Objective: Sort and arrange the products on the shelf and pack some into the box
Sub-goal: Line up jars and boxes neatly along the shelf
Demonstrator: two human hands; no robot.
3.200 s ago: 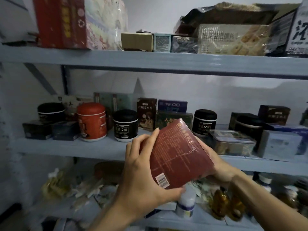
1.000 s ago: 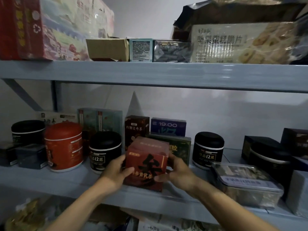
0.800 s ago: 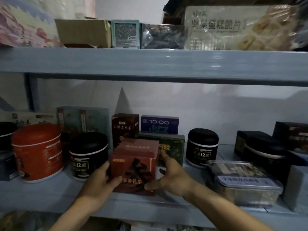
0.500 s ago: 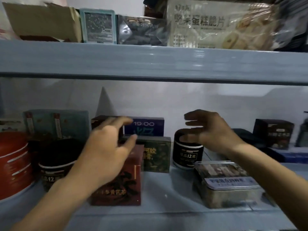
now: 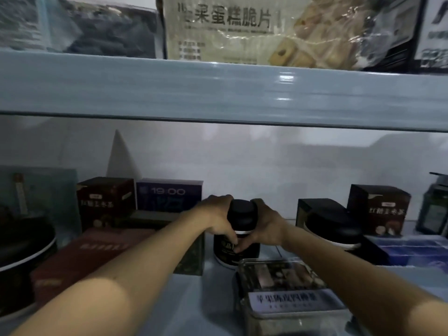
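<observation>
A black jar with a white band [image 5: 241, 221] stands on the middle shelf [image 5: 213, 294], near its centre. My left hand [image 5: 215, 218] grips its left side and my right hand [image 5: 265, 226] grips its right side, fingers curled round the lid and body. The red tea box [image 5: 92, 253] stands on the shelf to the left, under my left forearm, with no hand on it.
A clear lidded container [image 5: 288, 294] sits at the shelf front right of the jar. Behind are a dark red box [image 5: 105, 202], a blue "19:00" box [image 5: 168, 196] and a green box [image 5: 191, 253]. Another black jar [image 5: 333, 230] stands right. The upper shelf beam [image 5: 218, 93] hangs close overhead.
Both hands let go of the red tea box after setting it on the shelf. They moved right and back and took hold of the black jar. The camera came closer.
</observation>
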